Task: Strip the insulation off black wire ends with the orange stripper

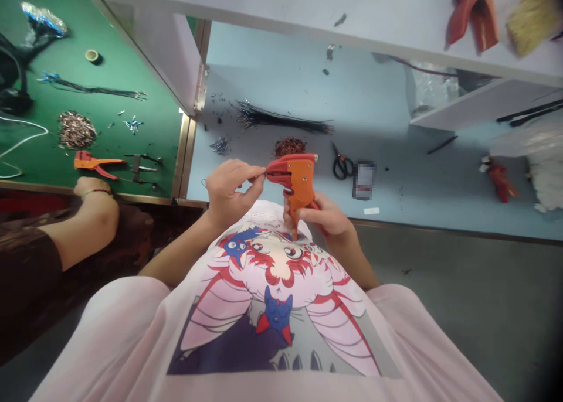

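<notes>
My right hand [323, 214] is wrapped round the handles of an orange and red wire stripper [301, 176], held upright in front of my shirt. At the stripper's red jaws, my left hand [235, 191] pinches a thin wire, most of which my fingers hide. Just behind the tool lies a pile of copper-coloured wire scraps [290, 146]. A bundle of dark wires [285, 119] stretches across the blue table beyond it. Small cut pieces [220, 146] are heaped to the left of that pile.
Black-handled scissors [342, 163] and a phone [363, 179] lie right of the stripper. A shelf [308, 9] spans the far side. On the green table [162, 126] at left, a co-worker's hand [90, 188] rests near another wire stripper [94, 163]. Red-handled pliers [501, 182] lie far right.
</notes>
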### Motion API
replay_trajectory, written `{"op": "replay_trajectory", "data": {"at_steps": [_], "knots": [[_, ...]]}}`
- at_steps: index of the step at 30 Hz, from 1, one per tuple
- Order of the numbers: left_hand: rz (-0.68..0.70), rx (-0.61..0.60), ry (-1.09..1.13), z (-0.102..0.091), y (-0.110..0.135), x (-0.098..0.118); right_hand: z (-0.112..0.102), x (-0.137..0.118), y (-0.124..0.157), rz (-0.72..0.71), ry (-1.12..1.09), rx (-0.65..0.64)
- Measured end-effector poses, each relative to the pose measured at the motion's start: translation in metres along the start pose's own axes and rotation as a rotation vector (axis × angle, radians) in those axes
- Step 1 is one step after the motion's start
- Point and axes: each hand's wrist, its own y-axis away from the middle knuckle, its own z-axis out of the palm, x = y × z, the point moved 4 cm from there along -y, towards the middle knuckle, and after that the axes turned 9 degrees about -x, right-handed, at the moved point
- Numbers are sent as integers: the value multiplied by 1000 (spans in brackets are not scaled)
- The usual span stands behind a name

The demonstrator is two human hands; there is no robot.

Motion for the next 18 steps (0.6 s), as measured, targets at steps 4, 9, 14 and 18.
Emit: {"op": "replay_trajectory", "data": {"at_steps": [4,9,14,18], "knots": [[5,8,-3,0,0,-1,0,1,0,6,3,1],[10,8,-7,0,1,-3,-1,1,-1,7,2,2],[4,13,-27,0,2,-4,-1,3,-2,23,2,-8],[6,10,-34,0,2,-4,0,3,-2,30,3,-11]]}}
